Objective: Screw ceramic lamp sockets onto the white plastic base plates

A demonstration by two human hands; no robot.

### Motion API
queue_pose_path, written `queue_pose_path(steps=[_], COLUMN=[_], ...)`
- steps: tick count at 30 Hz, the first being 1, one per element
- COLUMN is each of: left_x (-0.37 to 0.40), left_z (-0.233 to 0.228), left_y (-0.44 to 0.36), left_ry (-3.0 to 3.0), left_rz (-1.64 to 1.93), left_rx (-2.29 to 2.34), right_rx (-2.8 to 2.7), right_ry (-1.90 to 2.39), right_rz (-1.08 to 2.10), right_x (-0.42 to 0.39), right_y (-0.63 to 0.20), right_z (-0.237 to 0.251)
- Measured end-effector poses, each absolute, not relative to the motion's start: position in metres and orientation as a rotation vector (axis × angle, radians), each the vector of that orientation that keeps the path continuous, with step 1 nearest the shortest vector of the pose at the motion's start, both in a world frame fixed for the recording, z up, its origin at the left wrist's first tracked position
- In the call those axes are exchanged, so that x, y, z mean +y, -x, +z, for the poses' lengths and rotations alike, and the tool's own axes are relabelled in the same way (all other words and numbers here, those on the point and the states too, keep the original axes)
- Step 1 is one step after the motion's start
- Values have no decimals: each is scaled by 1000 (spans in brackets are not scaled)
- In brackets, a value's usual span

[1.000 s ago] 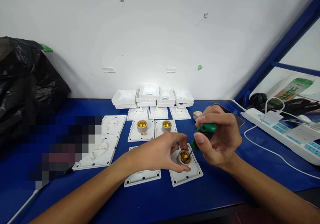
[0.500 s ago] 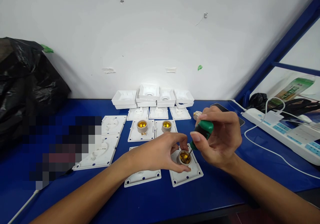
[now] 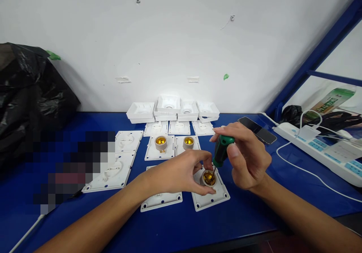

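1. The blue counter [image 3: 243,215] carries everything, spreading out on all sides from under the fingers.
2. A black plastic bag [image 3: 25,91] sits far off to the left of the left hand's fingers, against the wall.
3. A white power strip [image 3: 325,153] lies well to the right of the right hand's fingers, with a white cable looping toward them.
4. Stacked white housings [image 3: 172,108] stand beyond the fingers near the wall, and flat white plates [image 3: 124,147] lie to the left of the left fingers.
5. The left hand [image 3: 175,174] has its fingers [image 3: 207,158] curled and pinched around the lamp socket, thumb on the near side.
6. The right hand [image 3: 249,158] has its fingers closed tight on the screwdriver's handle, thumb pressed to its right side.
7. A dark phone [image 3: 257,129] lies just beyond the right fingers.
8. The white base plate [image 3: 210,200] lies flat under the left fingertips.
9. The green-handled screwdriver [image 3: 220,151] stands nearly upright, tilted slightly, its thin shaft running down from the right fingers into the socket.
10. The lamp socket [image 3: 208,178], brass inside, sits on the base plate between the left fingertips, with the tool's tip inside it.
11. Two more brass sockets [image 3: 160,143] stand on plates just beyond the left fingers.
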State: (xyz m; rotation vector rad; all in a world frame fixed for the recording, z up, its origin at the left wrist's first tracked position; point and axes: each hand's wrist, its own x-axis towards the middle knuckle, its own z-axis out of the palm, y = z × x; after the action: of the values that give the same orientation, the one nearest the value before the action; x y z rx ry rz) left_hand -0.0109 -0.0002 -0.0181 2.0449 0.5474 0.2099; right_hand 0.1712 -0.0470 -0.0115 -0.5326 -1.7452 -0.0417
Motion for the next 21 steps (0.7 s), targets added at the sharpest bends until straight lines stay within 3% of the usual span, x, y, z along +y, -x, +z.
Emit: queue_pose_path(steps=[21], left_x=[-2], left_z=[-20], left_y=[11], left_ry=[-2053], left_rz=[209], left_rx=[581], right_rx=[-1677], right_ry=[504], right_rz=[-34], right_x=[-45], right_y=[-171], right_z=[-11])
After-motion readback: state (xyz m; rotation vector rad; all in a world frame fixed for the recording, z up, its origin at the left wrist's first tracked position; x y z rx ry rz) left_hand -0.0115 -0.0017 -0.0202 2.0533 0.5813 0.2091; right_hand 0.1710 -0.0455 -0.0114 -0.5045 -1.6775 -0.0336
